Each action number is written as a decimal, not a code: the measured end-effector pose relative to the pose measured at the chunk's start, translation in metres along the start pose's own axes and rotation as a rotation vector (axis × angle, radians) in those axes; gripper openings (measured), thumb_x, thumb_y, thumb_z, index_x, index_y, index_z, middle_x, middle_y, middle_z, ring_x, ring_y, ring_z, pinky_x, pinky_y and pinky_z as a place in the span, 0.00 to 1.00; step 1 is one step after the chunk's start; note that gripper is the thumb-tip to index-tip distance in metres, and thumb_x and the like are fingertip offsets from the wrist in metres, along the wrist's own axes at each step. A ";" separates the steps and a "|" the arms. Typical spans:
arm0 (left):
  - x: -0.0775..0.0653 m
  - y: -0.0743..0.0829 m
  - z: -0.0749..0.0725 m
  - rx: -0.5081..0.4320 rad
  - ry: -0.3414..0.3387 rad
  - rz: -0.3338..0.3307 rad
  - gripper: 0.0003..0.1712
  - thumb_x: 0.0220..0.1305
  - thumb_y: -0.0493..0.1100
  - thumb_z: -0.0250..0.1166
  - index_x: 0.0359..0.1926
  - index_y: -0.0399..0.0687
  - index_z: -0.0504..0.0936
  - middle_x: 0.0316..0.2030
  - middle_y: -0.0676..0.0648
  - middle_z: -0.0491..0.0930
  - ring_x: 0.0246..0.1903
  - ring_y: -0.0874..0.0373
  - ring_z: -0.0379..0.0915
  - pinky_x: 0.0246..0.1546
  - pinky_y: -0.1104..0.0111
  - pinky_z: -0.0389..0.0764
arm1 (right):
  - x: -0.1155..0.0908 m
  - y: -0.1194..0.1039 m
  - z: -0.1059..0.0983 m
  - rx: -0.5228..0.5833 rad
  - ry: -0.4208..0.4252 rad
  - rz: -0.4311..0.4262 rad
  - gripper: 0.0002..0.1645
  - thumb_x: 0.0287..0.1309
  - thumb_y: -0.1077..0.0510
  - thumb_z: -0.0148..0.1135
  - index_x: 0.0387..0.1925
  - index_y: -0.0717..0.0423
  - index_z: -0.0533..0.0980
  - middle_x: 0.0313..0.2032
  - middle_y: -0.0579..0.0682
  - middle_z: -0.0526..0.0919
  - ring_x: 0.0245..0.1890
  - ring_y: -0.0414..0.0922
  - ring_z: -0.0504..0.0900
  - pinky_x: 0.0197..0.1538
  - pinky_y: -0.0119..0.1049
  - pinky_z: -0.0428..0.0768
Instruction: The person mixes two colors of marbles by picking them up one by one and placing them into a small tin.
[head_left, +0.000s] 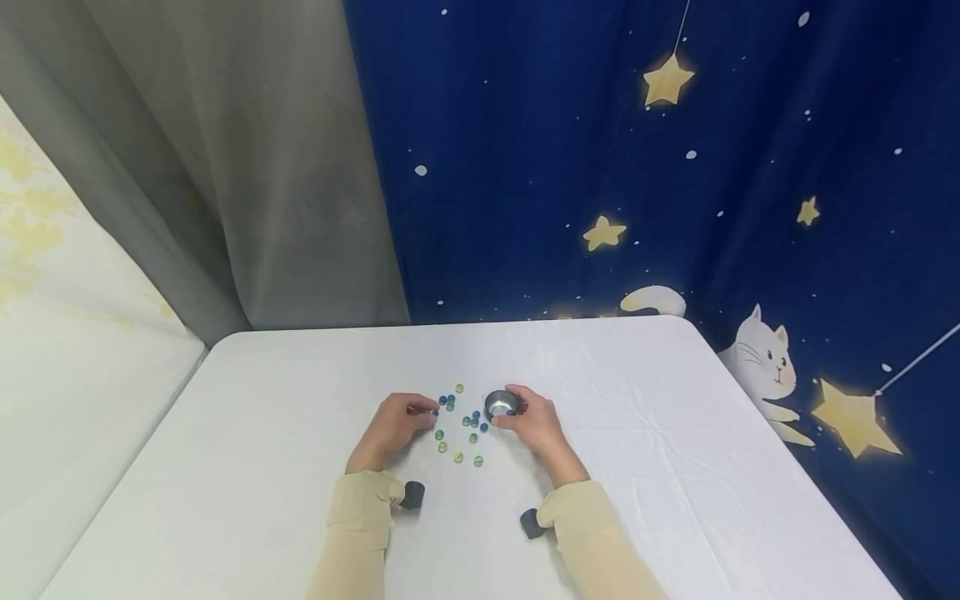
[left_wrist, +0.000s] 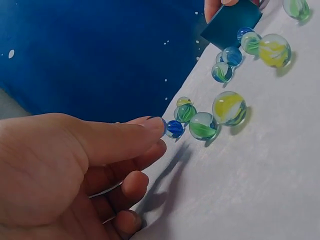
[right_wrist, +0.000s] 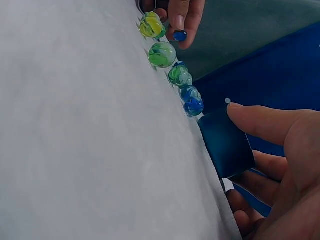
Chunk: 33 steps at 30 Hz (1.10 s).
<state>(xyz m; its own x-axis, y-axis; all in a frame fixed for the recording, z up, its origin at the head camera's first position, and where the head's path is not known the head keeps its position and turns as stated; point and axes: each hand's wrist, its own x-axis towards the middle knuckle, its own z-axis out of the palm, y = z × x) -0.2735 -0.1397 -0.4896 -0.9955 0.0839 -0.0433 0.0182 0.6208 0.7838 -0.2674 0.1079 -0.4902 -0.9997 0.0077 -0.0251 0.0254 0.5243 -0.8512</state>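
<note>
My left hand (head_left: 395, 423) pinches a blue marble (right_wrist: 180, 35) between thumb and fingertips, just left of a loose scatter of glass marbles. My right hand (head_left: 538, 421) grips a small round metal cup (right_wrist: 227, 145), thumb on its near rim and fingers round the far side. The cup stands at the right of the scatter, opening upward, and a blue marble (head_left: 511, 412) shows inside it. Between the hands lie several blue marbles, green-swirled marbles (left_wrist: 203, 126) and yellow-swirled marbles (left_wrist: 229, 108). In the left wrist view, the held marble is mostly hidden behind the thumb.
A white-covered table (head_left: 262, 467) spreads beneath both hands. Dark cylindrical pieces (head_left: 412, 495) sit at both wrists by the cream sleeves (head_left: 360, 517). Behind the table hang a grey curtain (head_left: 300, 208) and a blue star-patterned curtain (head_left: 510, 208).
</note>
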 end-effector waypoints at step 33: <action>0.008 0.022 0.007 -0.146 0.134 0.060 0.11 0.59 0.39 0.69 0.45 0.52 0.85 0.38 0.52 0.80 0.34 0.55 0.70 0.36 0.63 0.70 | 0.004 0.001 0.003 0.007 0.007 -0.008 0.37 0.46 0.55 0.75 0.60 0.52 0.74 0.59 0.56 0.77 0.60 0.56 0.73 0.60 0.55 0.67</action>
<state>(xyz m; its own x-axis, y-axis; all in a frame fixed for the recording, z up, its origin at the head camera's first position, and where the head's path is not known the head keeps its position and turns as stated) -0.2801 -0.1199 -0.4766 -0.9967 0.0064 0.0811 0.0735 0.4975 0.8644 -0.2713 0.1060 -0.4927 -0.9998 0.0095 -0.0146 0.0174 0.5183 -0.8550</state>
